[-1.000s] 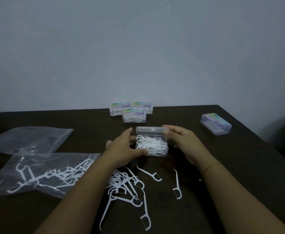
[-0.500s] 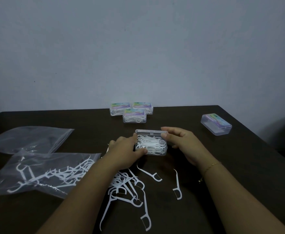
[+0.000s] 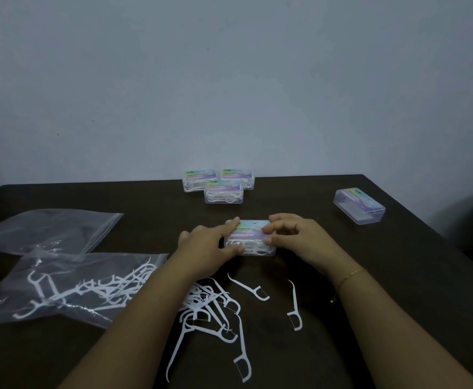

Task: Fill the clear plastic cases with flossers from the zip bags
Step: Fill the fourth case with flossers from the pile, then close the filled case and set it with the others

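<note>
I have both hands on the case (image 3: 250, 237) at the centre of the frame: my left hand (image 3: 205, 248) holds its left end, index finger laid along the labelled lid and thumb against the front wall, while my right hand (image 3: 294, 237) pinches the right end, fingertips curled on the lid edge and thumb lower on the side. The lid looks down over the base; whether it has latched I cannot tell.

I judge this case light and stiff, thin clear plastic that is smooth and likely slippery, so holding it by the short ends, as now, seems the safest purchase. Pressing the lid near its front edge should snap it; squeezing the long walls could bow them and pop it open. The white flossers showing through the front wall are packed loosely and could catch in the seam.

Just below the case, loose flossers (image 3: 215, 307) lie in a tangle on the dark table (image 3: 398, 290); they are small, springy and hooked, so best lifted by their handles. At lower left a zip bag (image 3: 61, 290) holds more, with a second bag (image 3: 47, 228) above it. Three closed cases (image 3: 221, 185) sit in the upper centre, and one more case (image 3: 358, 204) sits at the right.
</note>
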Tool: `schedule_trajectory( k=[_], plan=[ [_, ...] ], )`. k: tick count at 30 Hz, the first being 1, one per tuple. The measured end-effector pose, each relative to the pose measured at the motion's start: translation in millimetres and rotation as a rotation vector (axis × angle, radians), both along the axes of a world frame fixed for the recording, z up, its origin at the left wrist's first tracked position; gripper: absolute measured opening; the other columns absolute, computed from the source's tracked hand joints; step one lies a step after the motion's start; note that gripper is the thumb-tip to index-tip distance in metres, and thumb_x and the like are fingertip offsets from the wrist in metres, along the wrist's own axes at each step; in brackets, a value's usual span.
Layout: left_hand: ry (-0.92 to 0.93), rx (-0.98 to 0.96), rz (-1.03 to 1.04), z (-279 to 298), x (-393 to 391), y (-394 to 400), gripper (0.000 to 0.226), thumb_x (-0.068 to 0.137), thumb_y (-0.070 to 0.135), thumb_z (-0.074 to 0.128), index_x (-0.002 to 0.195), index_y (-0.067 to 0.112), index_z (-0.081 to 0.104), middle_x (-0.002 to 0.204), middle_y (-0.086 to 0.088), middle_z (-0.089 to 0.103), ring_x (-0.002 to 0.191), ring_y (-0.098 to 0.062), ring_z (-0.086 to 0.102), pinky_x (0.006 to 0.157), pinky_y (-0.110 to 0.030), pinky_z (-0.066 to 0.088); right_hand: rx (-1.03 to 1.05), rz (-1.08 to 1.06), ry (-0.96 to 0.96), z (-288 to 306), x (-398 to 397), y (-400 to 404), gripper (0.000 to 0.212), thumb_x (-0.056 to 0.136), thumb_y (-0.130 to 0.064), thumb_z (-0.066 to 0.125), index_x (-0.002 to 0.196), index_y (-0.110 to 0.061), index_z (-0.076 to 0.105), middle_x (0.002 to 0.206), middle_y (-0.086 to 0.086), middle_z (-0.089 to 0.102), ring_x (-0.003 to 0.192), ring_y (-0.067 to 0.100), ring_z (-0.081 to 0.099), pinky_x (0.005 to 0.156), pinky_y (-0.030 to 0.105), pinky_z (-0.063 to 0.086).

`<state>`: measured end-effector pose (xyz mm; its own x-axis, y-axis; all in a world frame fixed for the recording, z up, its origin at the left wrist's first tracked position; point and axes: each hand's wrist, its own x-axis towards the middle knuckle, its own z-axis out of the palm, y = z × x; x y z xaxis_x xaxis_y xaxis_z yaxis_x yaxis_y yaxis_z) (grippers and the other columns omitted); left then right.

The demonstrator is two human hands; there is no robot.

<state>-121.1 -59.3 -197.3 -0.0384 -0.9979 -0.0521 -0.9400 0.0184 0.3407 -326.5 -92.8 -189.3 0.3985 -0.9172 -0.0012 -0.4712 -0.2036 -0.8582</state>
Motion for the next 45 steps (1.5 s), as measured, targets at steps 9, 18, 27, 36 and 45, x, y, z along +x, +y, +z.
schedule_trajectory(
  k=[9, 18, 27, 36, 45],
  plan=[
    [-0.144, 0.016, -0.04, 6.3, -3.5, 2.2, 0.063, 0.096, 0.054, 0.038, 0.15, 0.04, 0.007, 0.146, 0.003, 0.042, 0.132, -0.02, 0.034, 0.105, -0.041, 0.025, -0.053, 0.0, 0.098, -1.4, 2.8, -2.0, 0.018, 0.084, -0.018, 0.069, 0.1, -0.026, 0.068, 0.134, -0.007, 0.046, 0.117, 0.006, 0.043, 0.084, 0.011, 0.037],
    [-0.266, -0.09, -0.028, 5.7, -4.0, 2.4, 0.06, 0.095, 0.056, 0.039, 0.149, 0.04, 0.018, 0.156, 0.005, 0.022, 0.138, -0.021, 0.024, 0.107, -0.043, 0.024, -0.265, -0.048, 0.277, -7.1, 12.6, 0.7, 0.023, 0.089, -0.021, 0.063, 0.111, -0.024, 0.069, 0.133, -0.008, 0.045, 0.118, 0.006, 0.041, 0.099, 0.022, 0.038],
    [-0.101, -0.39, 0.079, 6.3, -2.4, 5.1, 0.029, 0.094, 0.038, 0.052, 0.122, 0.032, 0.06, 0.126, 0.011, 0.053, 0.114, -0.007, 0.049, 0.096, -0.03, 0.034, -0.553, -0.028, 0.429, -21.9, 46.1, -2.7, 0.033, 0.097, -0.019, 0.048, 0.127, -0.021, 0.06, 0.132, -0.004, 0.053, 0.118, 0.015, 0.05, 0.1, 0.027, 0.039],
    [-0.248, -0.161, 0.081, -5.5, 8.2, -5.8, 0.051, 0.103, 0.035, 0.026, 0.152, 0.024, 0.016, 0.161, 0.006, 0.007, 0.146, -0.019, 0.005, 0.111, -0.041, 0.019, -0.499, -0.005, 0.43, -20.7, 70.4, -37.7, 0.039, 0.097, -0.015, 0.043, 0.136, -0.019, 0.051, 0.146, -0.002, 0.041, 0.13, 0.014, 0.043, 0.109, 0.026, 0.03],
    [-0.246, -0.248, 0.006, 7.7, -11.9, 0.8, 0.049, 0.103, 0.037, 0.027, 0.15, 0.027, 0.02, 0.16, 0.005, 0.009, 0.146, -0.017, 0.005, 0.11, -0.039, 0.019, -0.556, -0.077, 0.368, -16.5, 38.8, -35.7, 0.039, 0.095, -0.017, 0.05, 0.133, -0.024, 0.054, 0.146, -0.002, 0.04, 0.134, 0.012, 0.037, 0.111, 0.033, 0.026]
  ],
)
